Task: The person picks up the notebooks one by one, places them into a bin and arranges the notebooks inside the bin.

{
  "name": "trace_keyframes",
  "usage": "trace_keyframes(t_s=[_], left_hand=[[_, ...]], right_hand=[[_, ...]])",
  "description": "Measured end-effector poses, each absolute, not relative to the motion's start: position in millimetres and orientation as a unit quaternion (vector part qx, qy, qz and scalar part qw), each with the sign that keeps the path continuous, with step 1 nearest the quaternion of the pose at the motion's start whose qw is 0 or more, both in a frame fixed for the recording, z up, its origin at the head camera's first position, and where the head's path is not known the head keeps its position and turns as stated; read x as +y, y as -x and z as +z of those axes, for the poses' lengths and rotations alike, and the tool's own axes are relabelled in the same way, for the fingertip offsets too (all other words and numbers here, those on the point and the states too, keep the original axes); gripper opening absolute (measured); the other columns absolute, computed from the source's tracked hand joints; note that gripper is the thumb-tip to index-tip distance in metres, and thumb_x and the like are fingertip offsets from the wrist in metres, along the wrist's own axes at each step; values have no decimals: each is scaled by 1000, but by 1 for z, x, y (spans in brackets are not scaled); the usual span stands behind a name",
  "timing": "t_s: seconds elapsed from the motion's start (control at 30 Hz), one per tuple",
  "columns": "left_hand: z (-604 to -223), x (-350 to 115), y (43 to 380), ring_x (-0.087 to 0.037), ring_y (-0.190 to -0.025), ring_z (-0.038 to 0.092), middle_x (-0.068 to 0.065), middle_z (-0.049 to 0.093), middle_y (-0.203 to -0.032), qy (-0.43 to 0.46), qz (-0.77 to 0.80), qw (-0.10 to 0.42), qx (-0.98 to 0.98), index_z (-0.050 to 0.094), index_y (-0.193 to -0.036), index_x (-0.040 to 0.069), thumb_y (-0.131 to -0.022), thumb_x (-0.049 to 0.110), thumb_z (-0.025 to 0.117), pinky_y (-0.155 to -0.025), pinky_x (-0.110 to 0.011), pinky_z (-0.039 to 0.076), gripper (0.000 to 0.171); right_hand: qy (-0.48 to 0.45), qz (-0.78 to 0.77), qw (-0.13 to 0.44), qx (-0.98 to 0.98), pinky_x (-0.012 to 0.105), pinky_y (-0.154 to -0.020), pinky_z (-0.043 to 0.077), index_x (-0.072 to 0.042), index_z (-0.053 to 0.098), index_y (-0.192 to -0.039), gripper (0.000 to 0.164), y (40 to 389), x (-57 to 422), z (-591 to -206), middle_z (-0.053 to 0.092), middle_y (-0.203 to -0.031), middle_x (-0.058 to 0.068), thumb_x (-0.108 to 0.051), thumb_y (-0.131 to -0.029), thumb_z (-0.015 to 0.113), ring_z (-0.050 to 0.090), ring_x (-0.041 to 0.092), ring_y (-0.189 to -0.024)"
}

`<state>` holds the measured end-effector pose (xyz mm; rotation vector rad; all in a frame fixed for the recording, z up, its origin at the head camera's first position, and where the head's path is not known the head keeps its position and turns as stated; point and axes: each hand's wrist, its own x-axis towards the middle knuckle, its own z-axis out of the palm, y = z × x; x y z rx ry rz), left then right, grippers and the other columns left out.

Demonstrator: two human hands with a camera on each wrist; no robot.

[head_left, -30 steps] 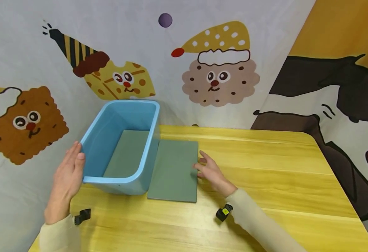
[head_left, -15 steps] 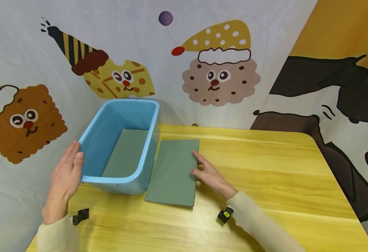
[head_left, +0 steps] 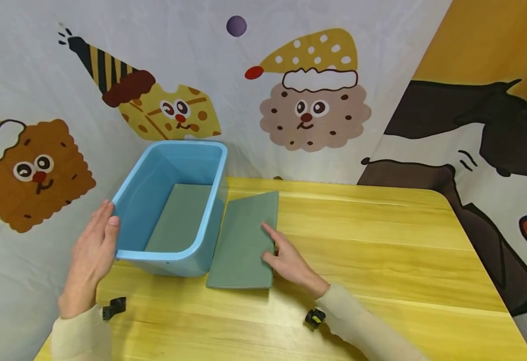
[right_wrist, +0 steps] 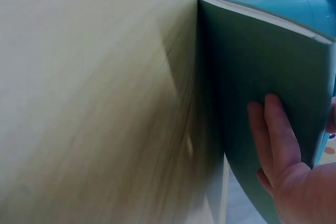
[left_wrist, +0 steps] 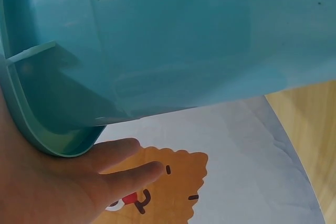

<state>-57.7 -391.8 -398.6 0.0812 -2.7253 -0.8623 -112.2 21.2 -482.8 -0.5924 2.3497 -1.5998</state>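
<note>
A dark green notebook (head_left: pixel 242 245) lies just right of the light blue plastic bin (head_left: pixel 160 255), its right side tilted up off the table. My right hand (head_left: pixel 291 261) grips that raised edge, thumb and index finger over the cover. The right wrist view shows the other fingers (right_wrist: pixel 278 129) flat under the notebook, and its white page edges (right_wrist: pixel 273 20). Inside the bin lies another flat green piece (head_left: pixel 180 218), similar in look. My left hand (head_left: pixel 90 246) rests against the bin's left rim with straight fingers, seen outside the wall in the left wrist view.
The wooden table (head_left: pixel 380 250) stretches to the right. Behind and to the left hangs a white cloth (head_left: pixel 241 100) with cartoon prints, close to the bin's back. A patterned cloth (head_left: pixel 471 150) hangs at the right.
My right hand has taken hold of the notebook's right edge, moved slightly left and raised that side off the table. The left hand and the bin have stayed in place.
</note>
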Motion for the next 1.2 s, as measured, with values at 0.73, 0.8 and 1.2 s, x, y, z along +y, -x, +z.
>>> trace_keyframes(t_s=[0.73, 0.8, 1.2], left_hand=[[-400, -393, 59, -54, -152, 15, -22, 16, -170, -34, -294, 136, -945, 21, -164, 1, -114, 46, 20, -115, -77, 11, 67], [-400, -393, 59, -53, -152, 15, -22, 15, -170, -35, -294, 135, -946, 20, -164, 1, -114, 45, 20, -115, -76, 11, 67], [-397, -395, 61, -51, -153, 15, -22, 17, -170, -25, -297, 145, -943, 23, -163, -1, -115, 43, 22, -118, -73, 11, 65]], right_hand=[[121, -641, 129, 747, 20, -41, 32, -19, 25, -166, 79, 99, 53, -462, 30, -166, 17, -3, -97, 59, 30, 4, -41], [111, -647, 125, 744, 21, -41, 31, -22, 26, -166, 79, 98, 58, -458, 31, -165, 16, -3, -98, 59, 29, 5, -41], [78, -693, 100, 709, 20, -49, 34, -24, 31, -164, 77, 91, 82, -432, 18, -172, 5, -2, -97, 62, 30, 6, -49]])
